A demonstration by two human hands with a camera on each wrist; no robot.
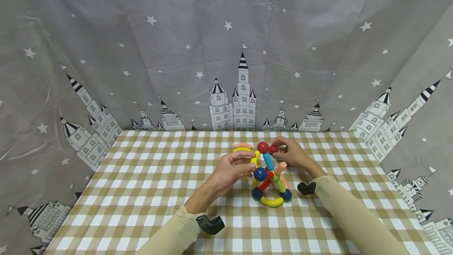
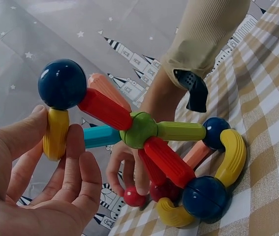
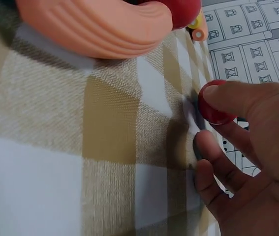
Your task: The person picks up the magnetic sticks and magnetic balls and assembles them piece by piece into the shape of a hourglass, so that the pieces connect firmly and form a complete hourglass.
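A magnetic stick-and-ball structure stands on the table, built round a green ball [image 2: 139, 130] with red, light blue, lime and peach sticks. My left hand [image 1: 231, 171] is at its left side and pinches a yellow stick [image 2: 56, 137] between thumb and fingers. A large blue ball [image 2: 62, 83] sits on that stick's end. Dark blue balls [image 1: 286, 195] and a curved yellow piece [image 1: 272, 202] form the near base. Behind the structure, my right hand [image 1: 293, 153] pinches a small red ball [image 3: 213, 109] close to the cloth. Another red ball [image 1: 263, 147] tops the light blue stick [image 1: 268, 162] in the head view.
Loose curved pieces, one peach [image 1: 243, 145] and one yellow [image 1: 242, 150], lie behind my left hand. A brown-and-white checked cloth [image 1: 159, 192] covers the table. A grey curtain [image 1: 177, 89] printed with castles and stars hangs along the table's back and sides.
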